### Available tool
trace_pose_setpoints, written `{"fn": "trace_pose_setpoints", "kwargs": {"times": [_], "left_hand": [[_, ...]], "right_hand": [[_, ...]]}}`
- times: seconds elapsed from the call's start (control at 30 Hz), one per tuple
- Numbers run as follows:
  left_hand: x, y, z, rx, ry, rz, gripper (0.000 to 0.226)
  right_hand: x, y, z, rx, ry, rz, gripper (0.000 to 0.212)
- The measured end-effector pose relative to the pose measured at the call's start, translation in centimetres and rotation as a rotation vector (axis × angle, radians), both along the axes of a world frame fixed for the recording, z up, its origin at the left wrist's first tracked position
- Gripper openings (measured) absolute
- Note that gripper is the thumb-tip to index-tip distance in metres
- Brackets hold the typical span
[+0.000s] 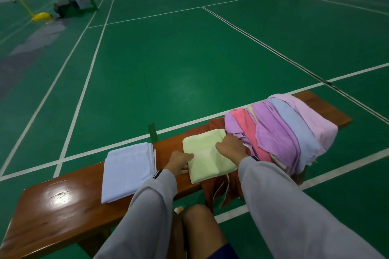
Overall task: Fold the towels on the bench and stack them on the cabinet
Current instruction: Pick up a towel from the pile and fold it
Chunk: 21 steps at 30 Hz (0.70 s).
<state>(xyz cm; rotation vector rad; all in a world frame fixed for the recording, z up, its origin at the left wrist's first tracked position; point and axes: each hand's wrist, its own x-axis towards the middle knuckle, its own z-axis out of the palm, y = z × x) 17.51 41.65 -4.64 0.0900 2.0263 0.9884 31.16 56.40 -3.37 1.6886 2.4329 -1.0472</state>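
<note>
The pale green towel lay folded mid-bench. The left hand pinched its left edge, and the right hand pressed flat on top. 1 white towel sat folded beside it. The heaped pile was still unfolded, and no cabinet was in view.

- Desk: long, glossy red-brown wood, with a bright glare patch near its left end.
- White towel: folded flat, lying left of centre, directly on the wood.
- Rust-brown cloth: spread at centre, its front edge hanging over the near side.
- Pale green towel: folded, lying on the brown cloth.
- Heap of towels: unfolded pink, purple and blue, at the right end.
</note>
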Motion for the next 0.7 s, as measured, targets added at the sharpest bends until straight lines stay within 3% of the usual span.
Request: {"fn": "trace_pose_setpoints", "kwargs": {"times": [0.2, 0.3, 0.43, 0.63, 0.7], "left_hand": [[0.7, 0.0, 0.1, 0.142, -0.315, 0.030, 0.065], [1.0, 0.3, -0.4, 0.116, -0.231, -0.015, 0.075], [1.4, 1.0, 0.7, 0.184, 0.068, 0.110, 0.056], [1.9, 2.1, 6.7, 0.525, -0.109, 0.147, 0.032], [1.8, 1.9, 9.1, 0.631, -0.135, 0.152, 0.033]], "right_hand": [[-0.4, 0.5, -0.9, -0.012, -0.046, 0.052, 0.067], [-0.3, 0.7, -0.9, -0.031, -0.065, 0.075, 0.064], [-0.1, 0.7, -0.6, -0.019, -0.099, 0.100, 0.054], [-0.1, -1.1, 2.2, 0.028, -0.052, 0.034, 0.088], [-0.6, -1.3, 3.6, -0.172, 0.147, -0.037, 0.110]]}}
